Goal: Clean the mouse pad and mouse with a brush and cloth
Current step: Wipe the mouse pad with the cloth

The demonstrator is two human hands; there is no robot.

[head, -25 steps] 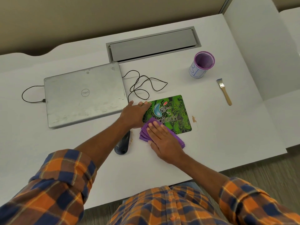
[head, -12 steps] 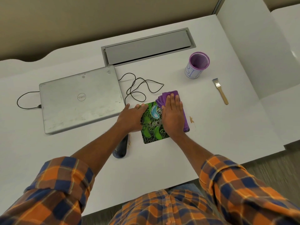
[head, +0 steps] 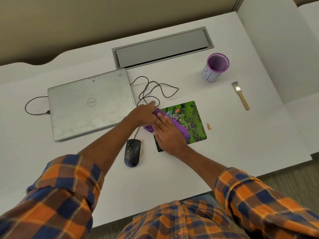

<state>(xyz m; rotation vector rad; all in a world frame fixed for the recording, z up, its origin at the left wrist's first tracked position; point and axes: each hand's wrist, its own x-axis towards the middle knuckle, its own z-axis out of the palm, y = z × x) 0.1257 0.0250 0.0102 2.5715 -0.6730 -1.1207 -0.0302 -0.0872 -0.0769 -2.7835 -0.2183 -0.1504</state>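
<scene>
The right hand (head: 168, 135) lies flat with straight fingers on the purple cloth (head: 180, 129) and presses it on the green mouse pad (head: 193, 118). The left hand (head: 144, 114) rests with extended fingers at the left edge of the pad, touching the cloth's end and gripping nothing. The black mouse (head: 132, 152) lies just beside the pad's left side on the white desk (head: 241, 135). The brush (head: 240, 95) lies well apart at the right.

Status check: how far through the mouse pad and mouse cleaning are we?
Done: nothing surely; the brush lies aside on the desk. In hand: the right hand presses the purple cloth onto the mouse pad while the left hand rests at its far-left corner. Left: the mouse sits untouched and speckled; brown smudges mark the desk.
</scene>
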